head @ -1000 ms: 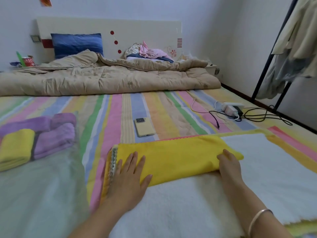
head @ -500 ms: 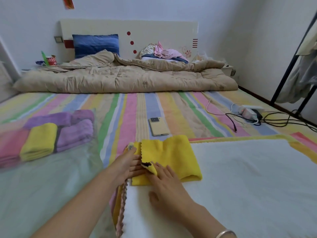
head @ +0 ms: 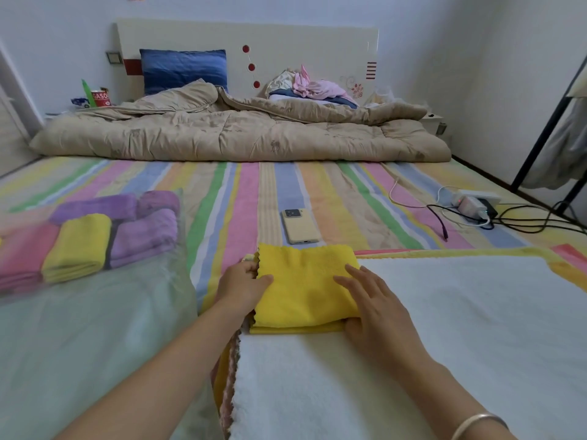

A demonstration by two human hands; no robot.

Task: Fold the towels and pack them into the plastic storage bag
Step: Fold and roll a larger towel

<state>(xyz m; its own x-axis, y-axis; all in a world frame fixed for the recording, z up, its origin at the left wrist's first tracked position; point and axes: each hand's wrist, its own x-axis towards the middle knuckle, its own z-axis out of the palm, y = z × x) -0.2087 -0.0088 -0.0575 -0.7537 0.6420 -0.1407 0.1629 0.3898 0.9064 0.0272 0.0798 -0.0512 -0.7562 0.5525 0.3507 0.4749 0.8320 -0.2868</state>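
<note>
Yellow towel (head: 304,289), scalloped edge facing left, pinched by left hand (head: 242,285); right hand (head: 378,312) flat atop it.

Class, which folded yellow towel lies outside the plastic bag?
The folded yellow towel touched by left hand and right hand; the other yellow towel is inside the plastic bag.

Bright yellow all over the folded towel (head: 305,290); plain white on the fleecy cloth (head: 444,328) beneath the folded towel; pastel stripes of pink, blue, green, yellow and peach on the sheet (head: 247,198) beyond it; cream on the phone (head: 298,227) just beyond; left of the folded towel, purple towels (head: 143,236), a yellow towel (head: 76,246) and a pink towel (head: 22,252) inside the clear bag (head: 95,328); far beyond, beige quilt (head: 238,134), deep blue pillow (head: 184,68).
</note>
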